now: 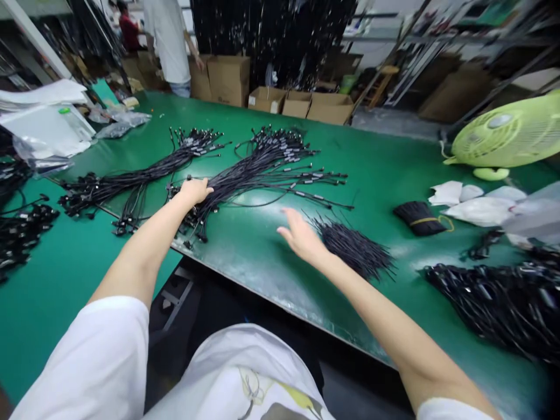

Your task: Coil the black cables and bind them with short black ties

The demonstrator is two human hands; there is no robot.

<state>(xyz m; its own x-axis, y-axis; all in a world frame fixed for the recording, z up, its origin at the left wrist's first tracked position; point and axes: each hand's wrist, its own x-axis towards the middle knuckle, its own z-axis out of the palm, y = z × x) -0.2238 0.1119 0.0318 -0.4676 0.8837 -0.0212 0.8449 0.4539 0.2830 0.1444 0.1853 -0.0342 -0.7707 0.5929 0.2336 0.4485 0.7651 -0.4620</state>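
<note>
My left hand (193, 191) rests on the near end of a spread bundle of black cables (266, 169) on the green table (271, 256), its fingers curled over the cable ends. Over the table hovers my right hand (300, 236), fingers stretched out and holding nothing, just left of a heap of short black ties (354, 248). A second cable bundle (144, 175) lies to the left of my left hand.
A tied black bundle (419, 217), white cloths (476, 204) and a green fan (507, 137) sit at the right. Bagged black cables (503, 303) lie near right. Cardboard boxes (266, 96) line the far edge, where a person (168, 41) stands. More cables (20, 230) lie far left.
</note>
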